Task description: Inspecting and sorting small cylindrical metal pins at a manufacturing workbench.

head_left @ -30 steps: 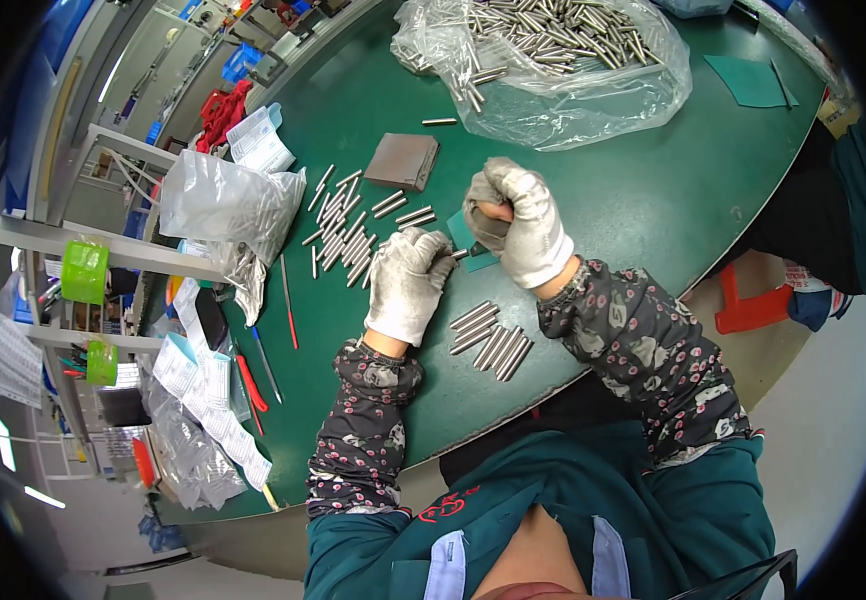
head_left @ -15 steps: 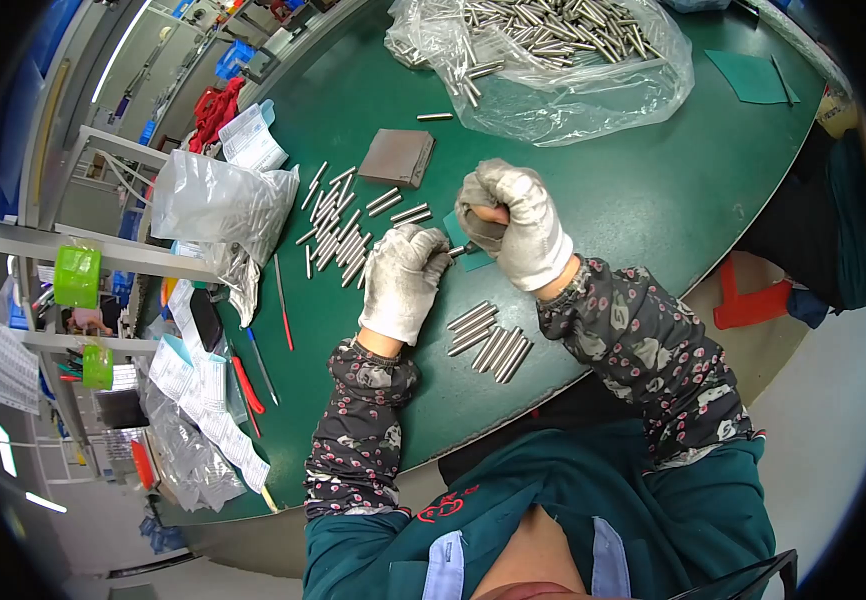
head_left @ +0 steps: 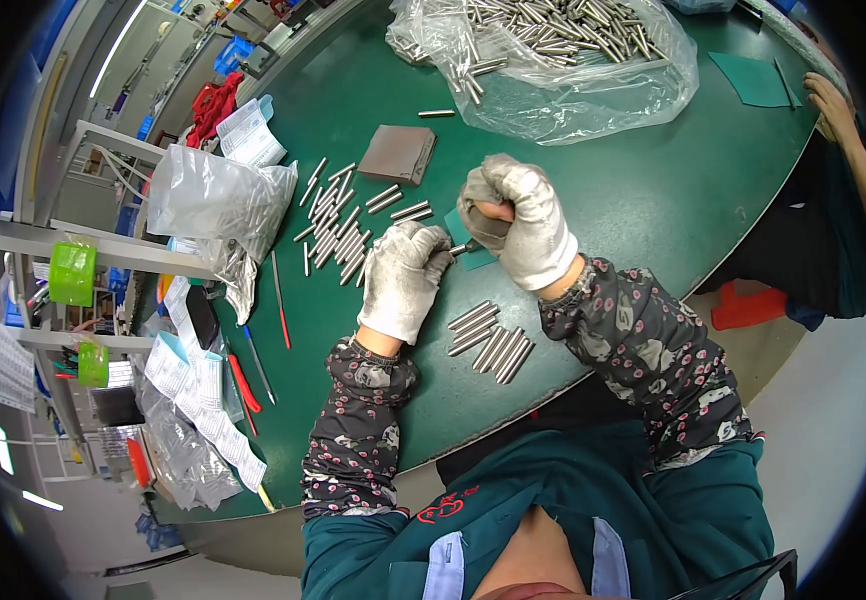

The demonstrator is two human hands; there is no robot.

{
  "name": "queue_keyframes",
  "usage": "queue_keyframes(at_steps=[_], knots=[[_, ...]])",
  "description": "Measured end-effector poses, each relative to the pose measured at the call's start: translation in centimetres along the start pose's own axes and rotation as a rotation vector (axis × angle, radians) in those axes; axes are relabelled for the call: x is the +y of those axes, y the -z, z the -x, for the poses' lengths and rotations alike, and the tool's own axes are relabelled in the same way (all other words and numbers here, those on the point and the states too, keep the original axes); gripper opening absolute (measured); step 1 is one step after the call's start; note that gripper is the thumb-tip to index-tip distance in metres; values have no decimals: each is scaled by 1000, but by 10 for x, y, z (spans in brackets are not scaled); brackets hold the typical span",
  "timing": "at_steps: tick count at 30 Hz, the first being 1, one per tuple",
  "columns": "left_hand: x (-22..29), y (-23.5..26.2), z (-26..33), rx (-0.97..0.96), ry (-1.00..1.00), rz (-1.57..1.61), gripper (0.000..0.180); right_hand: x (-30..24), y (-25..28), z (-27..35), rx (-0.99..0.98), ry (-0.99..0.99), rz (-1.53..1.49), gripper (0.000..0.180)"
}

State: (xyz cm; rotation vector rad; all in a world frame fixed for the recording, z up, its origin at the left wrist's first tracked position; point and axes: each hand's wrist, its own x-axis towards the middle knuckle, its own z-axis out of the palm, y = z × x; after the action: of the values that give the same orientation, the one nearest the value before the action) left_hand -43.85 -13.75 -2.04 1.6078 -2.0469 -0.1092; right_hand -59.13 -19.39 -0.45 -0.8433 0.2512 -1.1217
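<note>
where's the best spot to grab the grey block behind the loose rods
Probably by the grey block across its two long side edges, coming from above: it lies flat on the green table, apart from the loose rods, so its edges are free for fingers.

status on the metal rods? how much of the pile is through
Done, by the look of it: a small neat row of rods by the left wrist. In hand: both gloved hands, left hand and right hand, grip one rod over a green pad. Left: loose rods spread left of the hands, plus a full clear bag at the far edge. Early days.
</note>
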Motion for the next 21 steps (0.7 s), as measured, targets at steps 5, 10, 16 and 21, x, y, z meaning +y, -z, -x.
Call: queue_keyframes(at_steps=[5,10,16,21], knots=[[-7,0,-2,-35,-11,47,15,5,-10,0,25,15,137,38],[-3,1,-5,-56,10,85,15,7,-8,-8,-8,97,261,35],[0,5,-1,-51,-2,36,18,5,0,-6,110,-4,50,41],[3,3,2,-32,-18,-36,17,2,6,-3,69,59,-74,41]])
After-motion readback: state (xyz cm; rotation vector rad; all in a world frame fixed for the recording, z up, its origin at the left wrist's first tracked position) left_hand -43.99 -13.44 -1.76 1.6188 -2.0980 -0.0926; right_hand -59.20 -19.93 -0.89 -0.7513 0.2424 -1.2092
